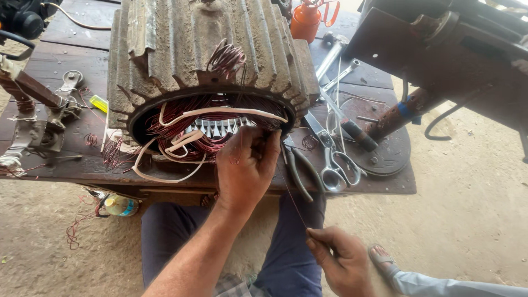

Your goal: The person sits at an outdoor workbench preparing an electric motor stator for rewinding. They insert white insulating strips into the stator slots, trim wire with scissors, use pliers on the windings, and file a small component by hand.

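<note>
Right hand point(341, 258) low in frame, near the lap, fingers pinched narrow on a thin wire point(294, 201); wire is hair-fine, hard to follow, runs up-left toward the left hand. A sandalled foot point(382, 259) just beside the right hand, partly hidden by it. Knees in dark trousers point(291, 242) below, cut off at bottom edge.

Left hand point(247, 165) at the stator's point(209, 71) open mouth, fingers curled in on the coil windings point(187, 135); fingertips hidden against the copper, so can't tell exactly what they grip. Wire's upper end lost behind that hand.

Stator: big ribbed grey casting, dirty, lying on its side on the bench point(71, 60), top cut off by frame. Bore faces the person, long axis running away from camera. Inside: reddish-brown copper coils, white insulation strips point(220, 113) looping across, pale slot wedges at the back. A loose coil bundle point(226, 58) sits on top of the ribs.

Right of stator on bench: pliers point(300, 170), scissors point(338, 165), a wrench point(338, 77), all near each other. Further back an orange can point(305, 22), partly cut off. Far right a dark machine point(456, 55), only partly in view. Left edge: a clamp-like tool point(38, 121), hard to make out
</note>
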